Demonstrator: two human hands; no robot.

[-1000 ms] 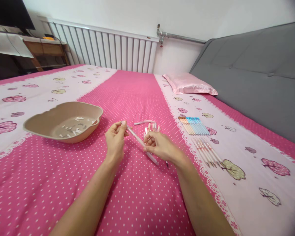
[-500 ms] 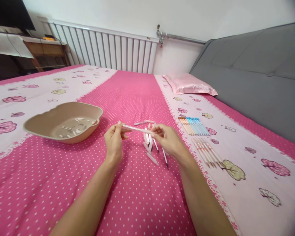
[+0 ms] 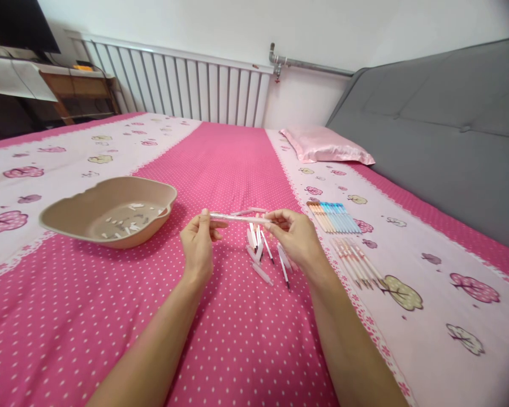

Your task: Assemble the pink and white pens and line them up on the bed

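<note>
A thin pale pink pen (image 3: 237, 218) is held level between both hands above the pink dotted bedspread (image 3: 220, 339). My left hand (image 3: 198, 244) pinches its left end and my right hand (image 3: 294, 236) pinches its right end. Beneath the hands lies a small heap of loose pens (image 3: 263, 249) and pen parts. To the left stands a beige shallow basin (image 3: 110, 212) with several small white bits in it.
Two tidy rows of pens lie to the right: an orange and blue row (image 3: 334, 217) and a pale pink row (image 3: 356, 261). A pink pillow (image 3: 326, 146) rests by the grey headboard (image 3: 441, 130). A white radiator (image 3: 182, 85) lines the far wall.
The pen, first slanted down into my right hand, has been raised and turned level. My right hand has slid to its right end and lifted off the heap.
</note>
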